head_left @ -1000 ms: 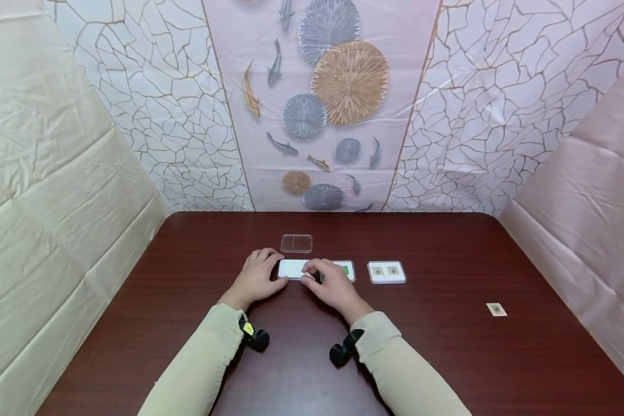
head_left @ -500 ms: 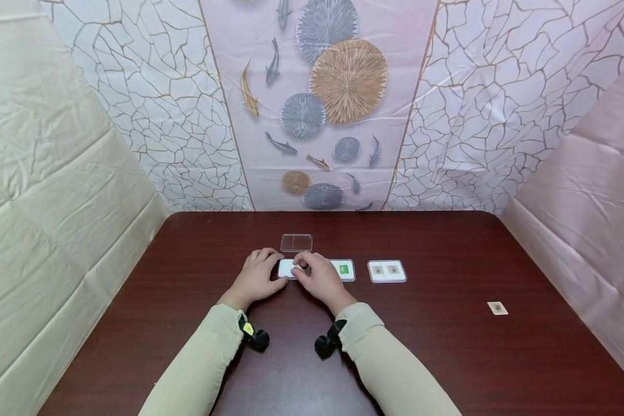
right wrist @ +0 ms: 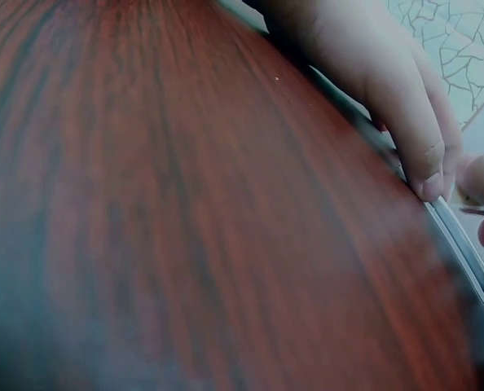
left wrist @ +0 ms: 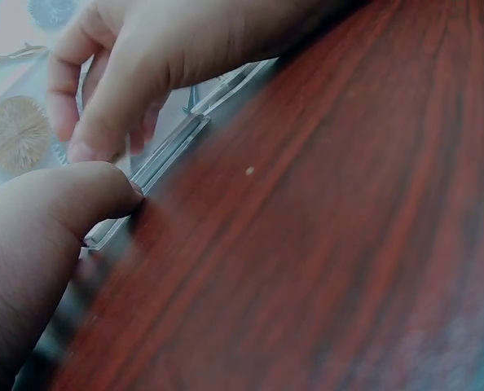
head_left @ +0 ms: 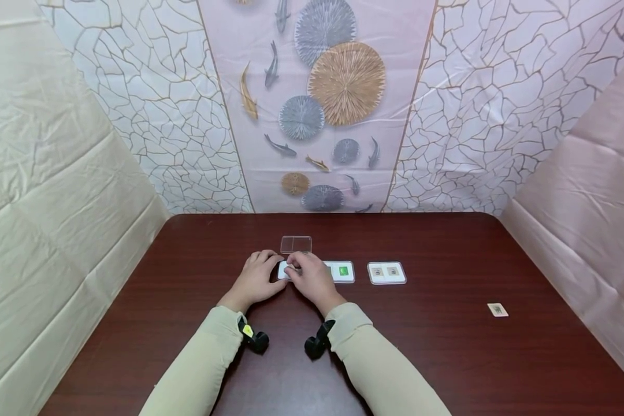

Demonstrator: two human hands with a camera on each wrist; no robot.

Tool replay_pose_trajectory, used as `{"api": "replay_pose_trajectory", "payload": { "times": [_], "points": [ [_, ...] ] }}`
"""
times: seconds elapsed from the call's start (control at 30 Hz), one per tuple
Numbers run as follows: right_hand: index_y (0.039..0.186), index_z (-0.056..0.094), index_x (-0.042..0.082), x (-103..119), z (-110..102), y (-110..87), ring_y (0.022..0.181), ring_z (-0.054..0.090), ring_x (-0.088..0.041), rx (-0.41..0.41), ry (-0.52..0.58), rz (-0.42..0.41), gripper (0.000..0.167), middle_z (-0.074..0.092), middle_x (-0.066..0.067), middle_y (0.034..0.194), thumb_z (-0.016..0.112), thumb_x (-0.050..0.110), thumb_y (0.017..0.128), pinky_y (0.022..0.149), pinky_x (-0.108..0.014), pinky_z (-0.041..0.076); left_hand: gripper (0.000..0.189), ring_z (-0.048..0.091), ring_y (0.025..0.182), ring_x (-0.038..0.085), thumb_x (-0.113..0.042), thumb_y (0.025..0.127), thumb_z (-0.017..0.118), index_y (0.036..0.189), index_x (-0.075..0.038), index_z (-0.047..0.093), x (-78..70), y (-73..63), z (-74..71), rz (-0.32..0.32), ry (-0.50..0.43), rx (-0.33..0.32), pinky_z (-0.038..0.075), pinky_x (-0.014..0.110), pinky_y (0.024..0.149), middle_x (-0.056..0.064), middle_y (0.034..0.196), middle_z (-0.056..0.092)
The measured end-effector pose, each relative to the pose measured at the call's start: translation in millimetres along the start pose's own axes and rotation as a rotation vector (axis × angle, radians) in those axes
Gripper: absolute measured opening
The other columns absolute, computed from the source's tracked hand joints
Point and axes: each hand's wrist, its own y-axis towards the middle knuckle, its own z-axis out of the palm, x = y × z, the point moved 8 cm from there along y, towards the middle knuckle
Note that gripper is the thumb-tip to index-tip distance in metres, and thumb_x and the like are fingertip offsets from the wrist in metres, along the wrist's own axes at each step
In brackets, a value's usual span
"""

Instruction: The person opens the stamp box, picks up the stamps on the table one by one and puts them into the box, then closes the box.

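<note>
In the head view my left hand grips the left end of a white-lined clear case, thumb along its near edge and fingers at the far side. The left wrist view shows that thumb bent against the case's edge. My right hand is over the same case, thumb and forefinger together, pinching a small tan stamp mostly hidden by the fingers. Under and beside the right hand lies a second white case, with a green stamp showing; its left part is covered.
A clear plastic lid lies behind the hands. To the right is a white case holding two stamps. One loose stamp lies farther right on the dark red wooden table. Patterned cloth hangs behind the table.
My right hand has moved left along the white cases toward my left hand, still pinching the small stamp, uncovering more of the green-stamp case. The left hand stays in place.
</note>
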Motion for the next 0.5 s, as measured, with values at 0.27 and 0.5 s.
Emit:
{"api": "replay_pose_trajectory", "payload": {
  "times": [0.27,0.5],
  "points": [
    [0.105,0.068,0.019,-2.4,5.5,1.8,0.089,0.060,-0.019,0.052,-0.073,0.032,0.014,0.067,0.004,0.089,0.073,0.026,0.095,0.087,-0.042,0.049,0.052,0.044,0.127,0.037,-0.041,0.090,0.067,0.132,-0.011,0.063,-0.2,-0.8,-1.2,-0.008,0.003,0.002,0.031,0.055,0.112,0.010,0.136,0.053],
    [0.106,0.069,0.018,-2.3,8.1,3.5,0.096,0.060,-0.020,0.081,-0.109,0.029,0.015,0.072,0.003,0.096,0.073,0.026,0.094,0.090,-0.041,0.048,0.053,0.044,0.127,0.037,-0.041,0.090,0.068,0.133,-0.010,0.062,0.8,-1.5,-0.9,-0.007,-0.010,-0.004,0.030,0.055,0.112,0.010,0.135,0.053]
  ]
}}
